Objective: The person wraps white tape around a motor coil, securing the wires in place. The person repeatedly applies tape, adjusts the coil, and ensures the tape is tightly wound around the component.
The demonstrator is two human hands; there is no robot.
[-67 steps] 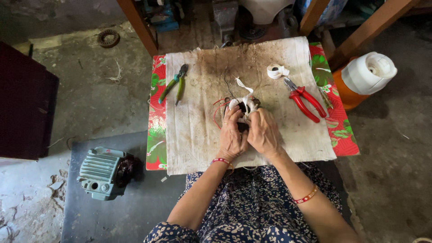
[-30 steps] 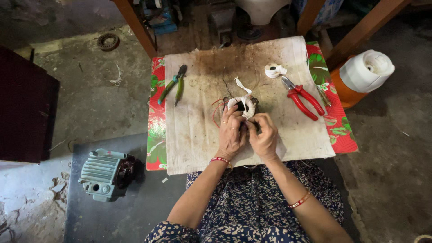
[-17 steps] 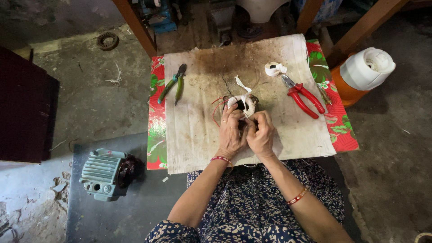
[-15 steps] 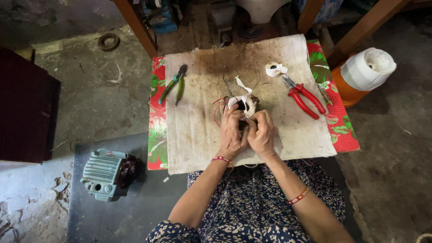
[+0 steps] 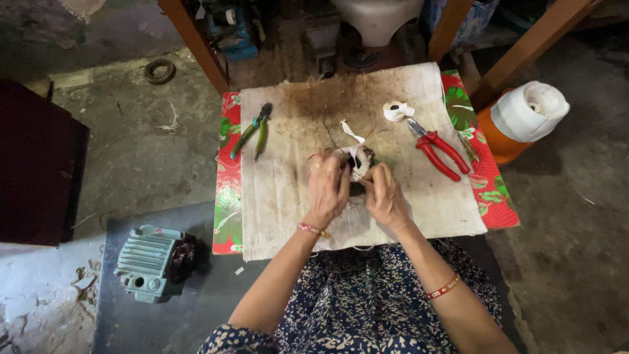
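Observation:
On the stained white cloth point(image 5: 295, 196) over a small table sits a round motor winding point(image 5: 357, 160), dark with copper wire and partly bound in white tape; a loose strip of tape point(image 5: 351, 131) trails from it. My left hand point(image 5: 327, 187) grips the winding's left side. My right hand point(image 5: 383, 193) holds its near right edge, fingertips pinched at the tape. Both hands cover most of the part.
Green-handled pliers point(image 5: 252, 131) lie at the cloth's left, red-handled pliers point(image 5: 439, 149) at the right, a white tape roll point(image 5: 396, 110) beside them. A grey-green motor housing point(image 5: 147, 262) stands on the floor at left, an orange and white jug point(image 5: 524, 118) at right.
My hands have shifted slightly on the winding, the right one closing in toward the left. Nothing else on the table has moved.

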